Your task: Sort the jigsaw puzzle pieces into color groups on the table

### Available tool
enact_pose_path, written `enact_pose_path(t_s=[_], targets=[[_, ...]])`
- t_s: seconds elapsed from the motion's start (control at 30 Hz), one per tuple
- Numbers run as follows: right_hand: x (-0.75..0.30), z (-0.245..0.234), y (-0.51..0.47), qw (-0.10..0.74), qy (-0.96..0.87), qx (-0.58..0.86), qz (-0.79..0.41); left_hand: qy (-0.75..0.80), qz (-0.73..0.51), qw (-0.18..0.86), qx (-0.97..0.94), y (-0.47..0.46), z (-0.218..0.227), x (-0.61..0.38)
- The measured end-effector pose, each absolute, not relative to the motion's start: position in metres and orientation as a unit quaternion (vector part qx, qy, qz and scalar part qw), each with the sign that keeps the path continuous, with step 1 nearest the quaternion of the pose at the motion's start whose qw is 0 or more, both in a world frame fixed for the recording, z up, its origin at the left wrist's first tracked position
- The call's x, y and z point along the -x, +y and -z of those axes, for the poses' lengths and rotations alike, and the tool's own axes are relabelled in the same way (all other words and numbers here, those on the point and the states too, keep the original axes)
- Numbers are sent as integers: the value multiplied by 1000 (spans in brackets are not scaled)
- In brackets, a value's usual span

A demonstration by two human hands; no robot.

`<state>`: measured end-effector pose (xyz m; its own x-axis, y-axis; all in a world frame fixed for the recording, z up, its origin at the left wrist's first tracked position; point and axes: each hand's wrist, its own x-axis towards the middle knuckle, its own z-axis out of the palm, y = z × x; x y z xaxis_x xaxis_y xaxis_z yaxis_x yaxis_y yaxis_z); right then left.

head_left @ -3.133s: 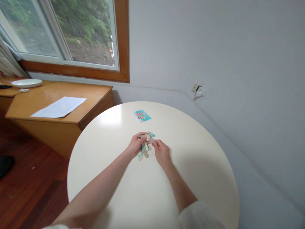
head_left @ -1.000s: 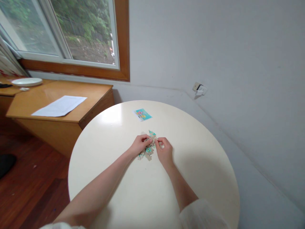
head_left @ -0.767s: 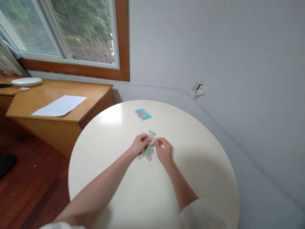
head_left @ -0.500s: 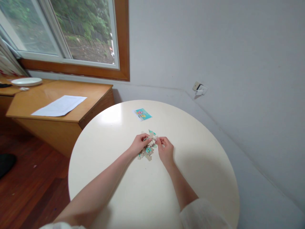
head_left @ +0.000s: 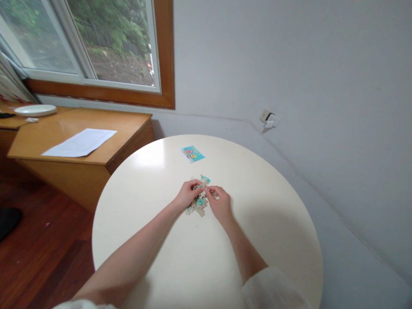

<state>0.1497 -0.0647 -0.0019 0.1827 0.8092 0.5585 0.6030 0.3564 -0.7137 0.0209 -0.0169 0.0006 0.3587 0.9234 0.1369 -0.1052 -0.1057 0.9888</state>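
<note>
A small heap of jigsaw puzzle pieces point(head_left: 200, 202), some teal and some with their pale backs up, lies on the round white table point(head_left: 199, 257). My left hand point(head_left: 188, 193) is at the heap's left side, its thumb and fingers closed on puzzle pieces. From the right, my right hand point(head_left: 220, 201) reaches over the heap, thumb and forefinger pinched together beside the left fingertips. The pinch appears to be on a puzzle piece, largely covered by the fingers. Beyond the heap lies a teal picture card point(head_left: 193, 153) with colourful figures.
A wooden desk point(head_left: 77, 122) stands to the left, holding a sheet of paper point(head_left: 80, 142) and a white plate point(head_left: 35, 110). Behind the table runs a white wall point(head_left: 219, 64) with a socket and plug point(head_left: 269, 119). A window is at upper left.
My right hand has moved left, bringing its pinched fingertips against those of my left hand. My left hand, the heap and the card have stayed nearly in place.
</note>
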Motion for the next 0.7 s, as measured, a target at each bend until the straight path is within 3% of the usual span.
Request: enact_pose_path(t_s=[0.37, 0.7], targets=[[-152, 4, -64, 546, -605, 577, -64, 347, -427, 596, -585, -21, -6, -20], [-157, 16, -55, 573, -565, 558, -206, 364, -427, 568, -603, -20, -5, -19]])
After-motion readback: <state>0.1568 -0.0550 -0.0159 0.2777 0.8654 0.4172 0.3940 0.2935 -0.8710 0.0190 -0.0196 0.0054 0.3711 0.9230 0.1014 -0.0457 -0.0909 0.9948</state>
